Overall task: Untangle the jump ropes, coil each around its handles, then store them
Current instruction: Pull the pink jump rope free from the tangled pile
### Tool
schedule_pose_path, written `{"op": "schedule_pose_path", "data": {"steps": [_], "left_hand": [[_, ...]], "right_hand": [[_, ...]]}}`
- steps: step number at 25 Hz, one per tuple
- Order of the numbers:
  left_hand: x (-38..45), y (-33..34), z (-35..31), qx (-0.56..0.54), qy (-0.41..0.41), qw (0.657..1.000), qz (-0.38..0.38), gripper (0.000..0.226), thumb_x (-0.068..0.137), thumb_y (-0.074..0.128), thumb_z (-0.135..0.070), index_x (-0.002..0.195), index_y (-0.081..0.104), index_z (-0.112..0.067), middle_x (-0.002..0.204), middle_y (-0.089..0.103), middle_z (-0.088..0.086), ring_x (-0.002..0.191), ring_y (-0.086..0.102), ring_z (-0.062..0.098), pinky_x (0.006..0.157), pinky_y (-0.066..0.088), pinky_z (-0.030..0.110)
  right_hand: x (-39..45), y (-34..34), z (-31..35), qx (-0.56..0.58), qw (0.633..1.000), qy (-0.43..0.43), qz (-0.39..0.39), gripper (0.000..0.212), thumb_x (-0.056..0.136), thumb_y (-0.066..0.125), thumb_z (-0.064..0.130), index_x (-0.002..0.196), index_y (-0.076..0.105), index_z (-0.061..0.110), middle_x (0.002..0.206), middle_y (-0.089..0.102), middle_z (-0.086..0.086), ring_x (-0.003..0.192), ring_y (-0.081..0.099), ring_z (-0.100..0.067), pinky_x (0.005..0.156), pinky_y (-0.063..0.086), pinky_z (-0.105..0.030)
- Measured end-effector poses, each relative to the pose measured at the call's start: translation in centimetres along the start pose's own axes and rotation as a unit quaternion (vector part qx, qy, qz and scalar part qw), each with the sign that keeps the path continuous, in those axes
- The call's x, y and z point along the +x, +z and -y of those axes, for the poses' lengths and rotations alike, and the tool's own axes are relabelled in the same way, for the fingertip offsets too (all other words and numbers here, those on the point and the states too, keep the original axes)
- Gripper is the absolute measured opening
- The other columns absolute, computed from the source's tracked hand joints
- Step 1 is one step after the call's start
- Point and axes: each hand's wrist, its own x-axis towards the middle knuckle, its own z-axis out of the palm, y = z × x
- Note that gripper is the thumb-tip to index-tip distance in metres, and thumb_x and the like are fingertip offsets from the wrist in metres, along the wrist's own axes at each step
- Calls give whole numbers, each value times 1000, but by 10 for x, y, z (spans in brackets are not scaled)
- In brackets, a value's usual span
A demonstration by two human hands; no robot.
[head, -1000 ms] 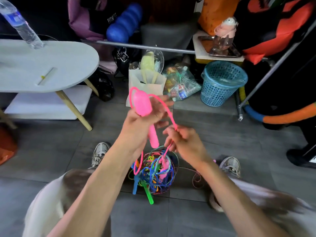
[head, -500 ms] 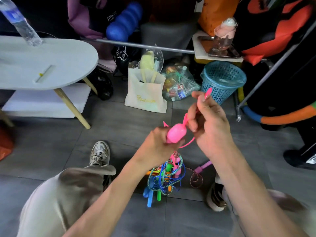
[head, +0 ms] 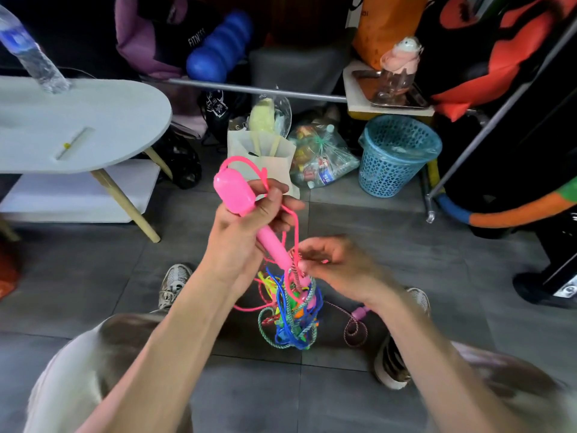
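My left hand (head: 240, 232) grips the pink handle (head: 246, 210), fingers curled round its shaft, bulbous end tilted up and to the left. The pink cord (head: 249, 162) loops above the handle and runs down past my fingers. My right hand (head: 340, 264), blurred, pinches strands at the handle's lower end with thumb and fingertips. Below both hands the tangle (head: 290, 314) of blue, green, yellow and braided ropes hangs down to the floor (head: 93, 276) between my shoes. A purple handle (head: 359, 314) lies on the floor just right of the tangle, under my right wrist.
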Motion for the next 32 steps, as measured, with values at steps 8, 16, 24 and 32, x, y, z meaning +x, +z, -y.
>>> {"op": "schedule_pose_path", "data": {"steps": [8, 16, 24, 32], "left_hand": [[3, -2, 0, -14, 9, 1000, -13, 7, 86, 57, -9, 88, 63, -9, 74, 71, 7, 63, 55, 14, 62, 47, 21], [0, 1, 3, -32, -2, 999, 28, 13, 84, 58, -10, 89, 70, -12, 85, 73, 12, 67, 57, 14, 62, 49, 20], [-3, -9, 23, 339, -73, 931, 113, 10, 83, 71, -3, 87, 72, -13, 78, 70, 2, 72, 61, 8, 71, 51, 26], [6, -13, 37, 397, -7, 918, -6, 15, 86, 71, -15, 72, 70, -8, 69, 67, 18, 59, 52, 15, 56, 45, 39]], "right_hand": [[7, -4, -12, -234, 927, 44, -289, 20, 89, 51, 12, 95, 69, 19, 92, 73, -2, 86, 68, -23, 76, 53, -36], [-2, 15, 11, -135, 990, -10, -36, 21, 96, 51, 12, 88, 69, 18, 73, 69, -2, 63, 63, -17, 58, 48, -31], [-1, 2, 28, 195, 958, -84, -191, 16, 96, 56, 7, 89, 70, 5, 65, 65, -1, 55, 56, -10, 52, 48, -21], [-3, -23, 39, 341, 894, -75, -281, 15, 96, 54, 19, 90, 66, 11, 69, 69, -1, 60, 62, -17, 57, 54, -30]]}}
